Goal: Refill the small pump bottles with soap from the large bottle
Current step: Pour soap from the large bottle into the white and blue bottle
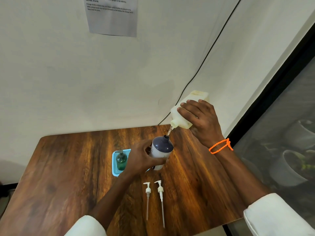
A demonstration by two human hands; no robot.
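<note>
Plain off-white wall backs a wooden table with strong brown grain, where the pouring takes place. Near the table's far right, the small bottle with a dark navy shoulder and pale body stands with its open neck up, tilted a little toward the right. A thin clear stream of soap falls from above straight into that neck. The left hand wraps its fingers around the bottle's body and steadies it. Above and to the right, the large bottle (a pale, cream plastic one) is tipped mouth-down, gripped around its middle by the right hand, whose wrist wears an orange cord bracelet.

Just left of the left hand lies a light blue tray, and in it stands a green pump bottle with its pump fitted. Nearer the person, two white pump heads with long dip tubes lie side by side on the wood, apart from each other. On the wall hang a printed sheet and a black cable running down to the table's far edge.
</note>
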